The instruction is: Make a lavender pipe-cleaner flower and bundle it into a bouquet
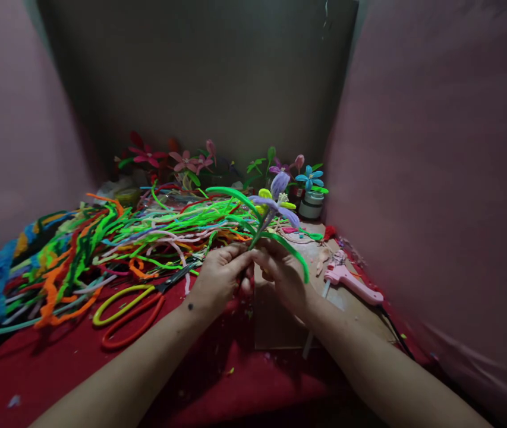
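Observation:
In the middle of the head view, a pipe cleaner flower (273, 205) stands tilted to the right, with purple and yellow petals, a pale centre and long green leaves. My left hand (220, 270) is closed round the lower stem, thumb pressed along it. Against it, my right hand (282, 276) pinches the same stem, its thumb meeting the left one. One green leaf curves down over the back of the right hand. The stem's lower end is hidden by the fingers. Scissors (135, 303) with yellow and red handles lie beside my left wrist.
Heaped pipe cleaners (146, 229) in many colours cover the left of the red cloth (217, 374). A pink glue gun (351, 282) lies on a cardboard piece (275, 330) at right. Behind, finished flowers stand in containers, including a blue flower (309, 178) in a white jar (311, 205).

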